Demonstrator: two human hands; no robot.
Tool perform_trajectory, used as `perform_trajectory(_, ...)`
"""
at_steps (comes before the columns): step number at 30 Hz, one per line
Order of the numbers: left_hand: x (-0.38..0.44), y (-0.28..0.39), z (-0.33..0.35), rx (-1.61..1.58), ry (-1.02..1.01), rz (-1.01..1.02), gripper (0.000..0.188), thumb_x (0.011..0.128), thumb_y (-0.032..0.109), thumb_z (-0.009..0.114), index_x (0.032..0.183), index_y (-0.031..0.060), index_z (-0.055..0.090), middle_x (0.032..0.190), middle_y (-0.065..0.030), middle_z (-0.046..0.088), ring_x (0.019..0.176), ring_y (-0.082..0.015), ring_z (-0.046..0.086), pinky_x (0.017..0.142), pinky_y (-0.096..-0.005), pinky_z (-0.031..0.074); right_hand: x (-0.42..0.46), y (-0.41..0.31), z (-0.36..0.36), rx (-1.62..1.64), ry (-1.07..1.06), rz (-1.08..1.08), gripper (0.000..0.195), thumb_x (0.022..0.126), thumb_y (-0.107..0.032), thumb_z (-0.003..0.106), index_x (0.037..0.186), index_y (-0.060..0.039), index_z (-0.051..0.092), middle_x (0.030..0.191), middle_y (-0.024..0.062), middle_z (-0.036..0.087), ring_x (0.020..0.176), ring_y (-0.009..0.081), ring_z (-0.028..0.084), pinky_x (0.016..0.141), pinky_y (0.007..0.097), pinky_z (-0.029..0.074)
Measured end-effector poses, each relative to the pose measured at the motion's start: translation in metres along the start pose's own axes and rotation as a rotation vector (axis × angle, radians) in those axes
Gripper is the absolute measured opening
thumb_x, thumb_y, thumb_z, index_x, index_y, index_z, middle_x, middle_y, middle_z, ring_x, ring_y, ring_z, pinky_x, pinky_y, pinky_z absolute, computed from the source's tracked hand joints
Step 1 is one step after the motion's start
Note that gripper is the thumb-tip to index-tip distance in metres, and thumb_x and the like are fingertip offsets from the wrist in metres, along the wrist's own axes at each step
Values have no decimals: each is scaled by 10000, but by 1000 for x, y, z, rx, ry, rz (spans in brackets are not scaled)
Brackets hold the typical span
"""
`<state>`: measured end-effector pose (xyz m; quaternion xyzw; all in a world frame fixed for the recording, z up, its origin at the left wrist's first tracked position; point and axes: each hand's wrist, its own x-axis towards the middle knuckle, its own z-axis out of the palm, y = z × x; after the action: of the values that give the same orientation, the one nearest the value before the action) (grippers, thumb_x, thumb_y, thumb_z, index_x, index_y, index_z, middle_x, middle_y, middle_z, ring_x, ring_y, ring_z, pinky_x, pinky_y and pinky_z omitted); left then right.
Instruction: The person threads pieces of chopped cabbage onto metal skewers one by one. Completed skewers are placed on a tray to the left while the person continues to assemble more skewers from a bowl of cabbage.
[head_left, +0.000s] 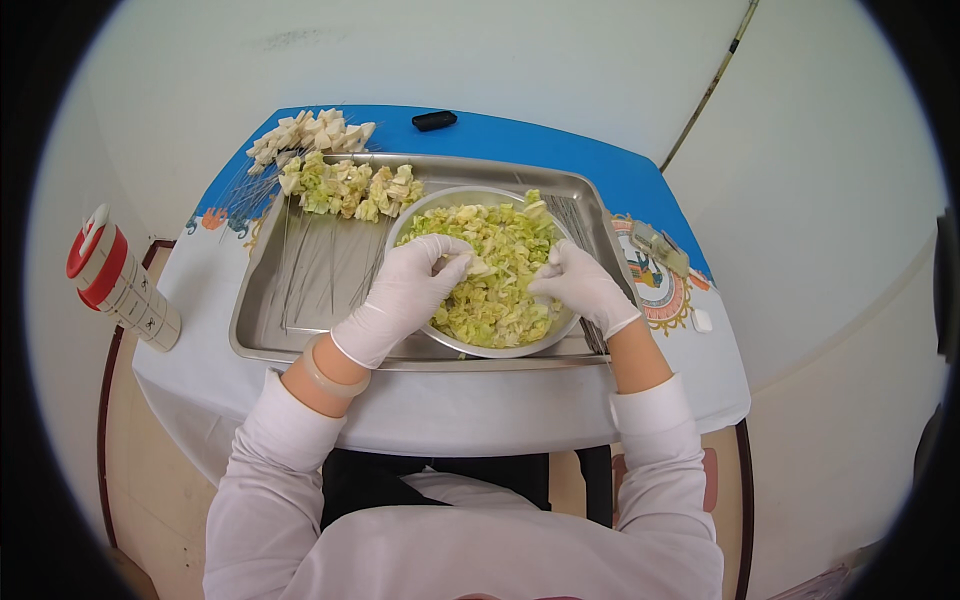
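Both my hands wear thin white gloves and are over a round metal bowl (459, 351) heaped with chopped pale-green cabbage pieces (491, 311). At the bowl's left side, my left hand (409, 289) pinches a pale cabbage piece (478, 265) between thumb and fingertips. Over the bowl's right rim, my right hand (585, 285) has its thumb and fingers drawn together. Whether anything thin lies between them cannot be made out. Beneath the bowl is a large rectangular steel tray (259, 330). Threaded cabbage skewers (352, 187) rest across its back left edge, their thin metal sticks pointing towards me.
Bare metal skewers (574, 217) lie along the tray's right side. Behind the tray's left corner is a pile of skewered white pieces (315, 133). A red-lidded tumbler (131, 289) stands at left. A black object (434, 121), a clear case (658, 247) and a small white case (701, 321) lie around the tray.
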<state>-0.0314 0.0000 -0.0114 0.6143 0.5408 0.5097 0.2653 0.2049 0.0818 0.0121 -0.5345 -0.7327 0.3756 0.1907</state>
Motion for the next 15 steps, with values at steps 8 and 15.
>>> perform_trajectory(8, -1, 1, -2, 57, 4, -3, 223, 917, 182, 699, 1050, 3, 707, 795, -79, 672, 685, -115, 584, 659, -273, 512, -1, -15, 31, -218, -2, -64, 413, 790, -113, 785, 972, -45, 420, 944, 113, 683, 848, 181, 656, 794, 314, 522)
perform_trajectory(15, -1, 0, 0, 46, -6, 31, 223, 921, 182, 690, 1053, 3, 709, 787, -80, 665, 681, -125, 583, 652, -280, 507, 2, -8, 36, -287, 57, -120, 431, 772, -140, 794, 976, -47, 425, 970, 108, 691, 893, 228, 666, 819, 350, 525)
